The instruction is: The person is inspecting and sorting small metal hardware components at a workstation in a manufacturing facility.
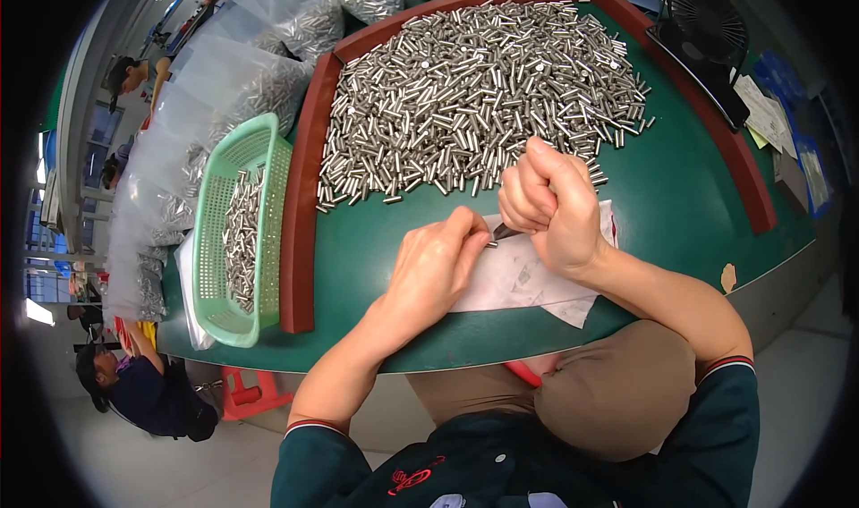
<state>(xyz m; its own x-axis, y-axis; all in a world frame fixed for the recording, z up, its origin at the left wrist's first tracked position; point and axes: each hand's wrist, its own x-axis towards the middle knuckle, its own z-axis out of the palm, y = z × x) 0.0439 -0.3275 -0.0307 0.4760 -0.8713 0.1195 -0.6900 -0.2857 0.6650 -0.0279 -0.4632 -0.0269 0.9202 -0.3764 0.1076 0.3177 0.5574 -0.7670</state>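
Between the thumb and fingertips of my left hand (pixel 433 262) is a small metal pin (pixel 491 244), only its end showing. My right hand (pixel 557 206) is closed in a fist, thumb on top, around a dark slim tool (pixel 504 232). The tool's tip points down close beside the pin; its grip is hidden in the fist, so I cannot tell its kind. Under both hands lies a stained white cloth (pixel 488 292) on the green tabletop (pixel 358 275). Just beyond them spreads a large heap of short metal pins (pixel 483 97).
A dark red wooden border (pixel 300 240) rings the heap. Left of it stands a green plastic basket (pixel 205 266) holding more pins. Clear bags of pins (pixel 259 88) line the far left. A black fan (pixel 707 21) is at far right. People (pixel 143 383) are at left.
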